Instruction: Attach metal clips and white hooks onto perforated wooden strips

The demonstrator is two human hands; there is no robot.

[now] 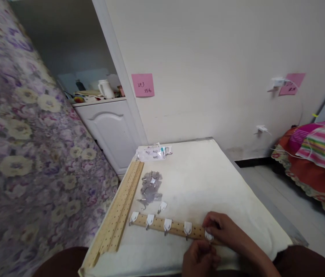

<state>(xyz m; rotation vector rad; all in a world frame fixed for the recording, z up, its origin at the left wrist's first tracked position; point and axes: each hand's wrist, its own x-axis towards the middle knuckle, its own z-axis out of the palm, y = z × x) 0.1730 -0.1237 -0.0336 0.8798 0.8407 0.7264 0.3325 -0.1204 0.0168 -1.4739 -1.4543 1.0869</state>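
Observation:
A narrow wooden strip with rows of holes [176,227] lies across the near part of the table. Several white hooks with metal ends, such as one white hook [167,224], sit along it. At its right end my right hand [223,229] pinches another white hook [209,236] against the strip. Just below, my left hand [198,257] is closed, its curled fingers at that hook's metal end; what they grip is hidden. One loose white hook [163,206] lies behind the strip, near a group of clear-backed hooks [151,186].
Two longer perforated wooden strips [119,207] run along the left edge of the white-covered table [197,173]. Clear hook packages [151,153] lie at the far left corner. A floral curtain [35,154] hangs left; a bed [318,161] stands right.

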